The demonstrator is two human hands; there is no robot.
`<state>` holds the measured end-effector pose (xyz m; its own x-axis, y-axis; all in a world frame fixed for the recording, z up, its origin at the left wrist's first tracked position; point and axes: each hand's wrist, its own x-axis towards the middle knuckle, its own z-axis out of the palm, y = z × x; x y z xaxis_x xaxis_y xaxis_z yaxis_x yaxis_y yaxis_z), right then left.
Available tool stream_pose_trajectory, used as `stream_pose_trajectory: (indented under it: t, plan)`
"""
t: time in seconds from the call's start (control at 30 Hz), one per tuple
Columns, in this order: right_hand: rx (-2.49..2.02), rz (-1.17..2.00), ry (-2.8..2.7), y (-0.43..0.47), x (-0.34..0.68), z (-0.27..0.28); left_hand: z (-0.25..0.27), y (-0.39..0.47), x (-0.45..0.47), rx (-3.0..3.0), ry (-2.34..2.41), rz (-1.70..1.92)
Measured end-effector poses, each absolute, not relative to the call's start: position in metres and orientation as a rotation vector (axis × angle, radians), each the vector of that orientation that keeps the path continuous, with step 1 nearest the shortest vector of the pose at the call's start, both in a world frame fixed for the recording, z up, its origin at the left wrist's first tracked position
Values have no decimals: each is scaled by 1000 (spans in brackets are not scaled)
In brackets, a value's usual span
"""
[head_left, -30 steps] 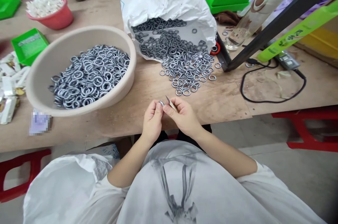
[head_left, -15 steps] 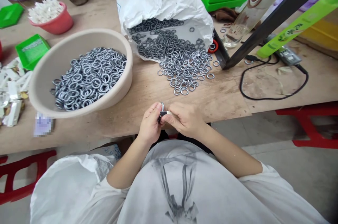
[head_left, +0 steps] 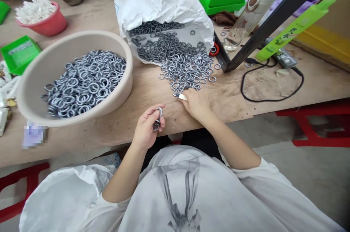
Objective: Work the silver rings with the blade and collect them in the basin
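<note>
My left hand (head_left: 144,129) is closed around a few grey metal rings (head_left: 159,111), one of them standing up between thumb and fingers. Over at the front of the loose ring pile (head_left: 188,69), my right hand (head_left: 197,105) grips a short white stick with a dark tip (head_left: 182,96). Its fingertips reach the nearest rings; whether they also pinch a ring is hidden. The pile spills from the mouth of a white sack (head_left: 158,0) lying on its side. To the left, a beige basin (head_left: 120,95) holds a large heap of similar rings (head_left: 90,82).
A dark metal bar (head_left: 262,29) slants up at the right, beside a green strip (head_left: 292,31) and a looped black cable (head_left: 243,93). A clear bottle (head_left: 237,33) and green trays (head_left: 205,0) stand behind. A red bowl (head_left: 58,22) of white pieces is far left.
My right hand has left the left hand and moved forward to the ring pile, still with the stick. My left hand has shifted slightly left, keeping its rings. The camera view has turned slightly.
</note>
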<state>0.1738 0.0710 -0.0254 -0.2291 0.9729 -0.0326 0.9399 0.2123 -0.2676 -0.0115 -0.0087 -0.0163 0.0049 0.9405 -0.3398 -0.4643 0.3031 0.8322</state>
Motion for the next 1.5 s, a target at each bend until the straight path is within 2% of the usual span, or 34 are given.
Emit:
stream_pose_trajectory:
  t: [0.2, 0.33, 0.4, 0.57, 0.63, 0.83, 0.97, 1.23, 1.5]
  plan:
    - [-1807, 329, -2290, 75, 170, -27, -16, 2, -21, 428, 1040, 1218]
    - [-1714, 462, -2229, 81, 171, -27, -13, 5, -18, 407, 1054, 1199]
    - [-1554, 698, -2086, 79, 173, -25, -15, 5, -13, 472, 1116, 1219]
    - [-968, 1615, -1671, 58, 168, -10, -23, 3, 0, 849, 1234, 1283]
    - [-871, 1767, -1568, 50, 162, -7, -26, 0, 2, 964, 1240, 1266]
    - [-1049, 1490, -1520, 42, 150, -13, -28, -4, 1, 1071, 1269, 1227]
    - [-1049, 1401, -1561, 39, 152, -11, -21, -3, 8, 882, 1175, 1209]
    - [-1064, 768, -2130, 20, 159, -6, -8, -5, 17, 612, 1100, 1255]
    - [-1047, 740, -2149, 19, 161, 3, -13, -7, 15, 706, 1074, 1267]
